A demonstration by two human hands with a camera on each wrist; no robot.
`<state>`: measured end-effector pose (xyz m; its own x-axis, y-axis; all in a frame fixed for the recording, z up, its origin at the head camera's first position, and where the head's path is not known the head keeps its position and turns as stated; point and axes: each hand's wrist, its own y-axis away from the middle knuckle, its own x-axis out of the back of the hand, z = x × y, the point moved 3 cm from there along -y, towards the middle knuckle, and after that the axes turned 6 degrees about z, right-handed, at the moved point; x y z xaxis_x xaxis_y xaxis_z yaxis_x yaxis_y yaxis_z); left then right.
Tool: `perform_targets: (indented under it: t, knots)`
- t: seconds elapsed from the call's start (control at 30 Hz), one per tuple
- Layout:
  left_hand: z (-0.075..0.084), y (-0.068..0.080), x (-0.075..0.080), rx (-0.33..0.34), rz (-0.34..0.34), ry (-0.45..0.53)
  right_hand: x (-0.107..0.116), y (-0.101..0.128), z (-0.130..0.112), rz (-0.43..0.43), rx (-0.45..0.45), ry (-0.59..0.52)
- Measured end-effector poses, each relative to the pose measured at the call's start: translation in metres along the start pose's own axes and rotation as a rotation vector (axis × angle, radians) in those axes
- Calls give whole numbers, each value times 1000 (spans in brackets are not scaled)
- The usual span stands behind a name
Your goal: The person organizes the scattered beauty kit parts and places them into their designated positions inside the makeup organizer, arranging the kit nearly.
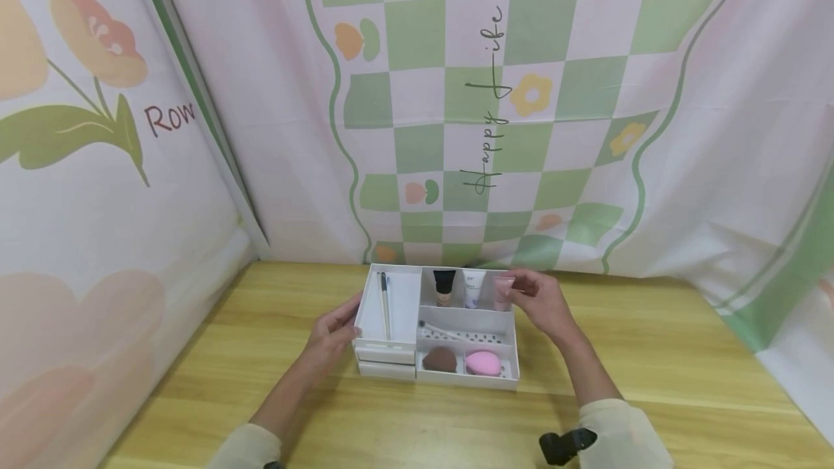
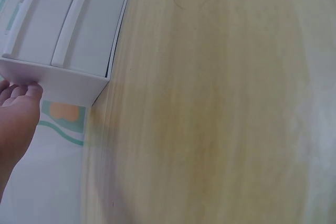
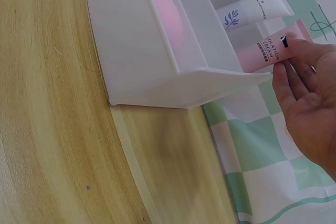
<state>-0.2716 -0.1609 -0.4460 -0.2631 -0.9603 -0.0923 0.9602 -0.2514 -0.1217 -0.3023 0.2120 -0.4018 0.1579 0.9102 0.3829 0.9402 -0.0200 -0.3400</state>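
A white desktop organizer [image 1: 417,324] stands on the table, with a shallow top tray at left and divided compartments at right. My right hand [image 1: 541,300] pinches a pink cream tube [image 3: 268,49] near its upper end, between thumb and fingers. The tube stands in the back compartment's right end, beside a white tube [image 1: 473,288] and a black-capped tube [image 1: 444,286]. Against the organizer's left side wall rests my left hand [image 1: 332,331], its fingertips touching the wall in the left wrist view.
Two slim brushes [image 1: 385,306] lie in the top tray. Another brush [image 1: 439,331] lies in the middle compartment. In front sit a brown sponge [image 1: 440,360] and a pink sponge [image 1: 483,363]. Drawers [image 2: 92,27] are below the tray. A printed curtain [image 1: 476,129] hangs behind the wooden table [image 1: 456,425].
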Motion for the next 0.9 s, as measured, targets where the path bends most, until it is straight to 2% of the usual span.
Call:
perform_targets:
  t: [0.67, 0.9]
  knots:
    - [1, -1, -2, -10, 6, 3, 3, 1, 0, 23, -18, -47]
    - [6, -1, 1, 21, 30, -91, 3, 1, -3, 10, -19, -64]
